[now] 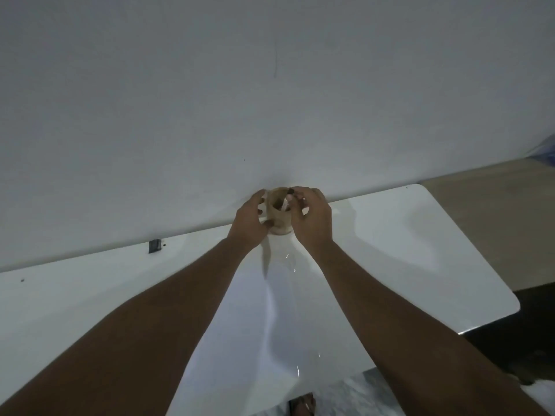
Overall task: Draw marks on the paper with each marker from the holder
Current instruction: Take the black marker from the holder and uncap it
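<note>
A tan, cup-shaped marker holder (279, 217) stands at the far edge of the white table (420, 235), against the wall. My left hand (250, 223) is wrapped around its left side. My right hand (310, 219) is at the holder's rim, fingertips pinched on a marker (289, 196) with a dark cap that sticks out of the holder. Another dark marker end shows inside the holder. A white sheet of paper (270, 340) lies on the table between my forearms, reaching toward me.
A plain white wall (270, 85) rises right behind the holder. A small dark clip or bracket (154, 246) sits at the table's far edge on the left. The table's rounded right corner (510, 304) borders a beige floor. A sandalled foot (301, 405) shows below the paper.
</note>
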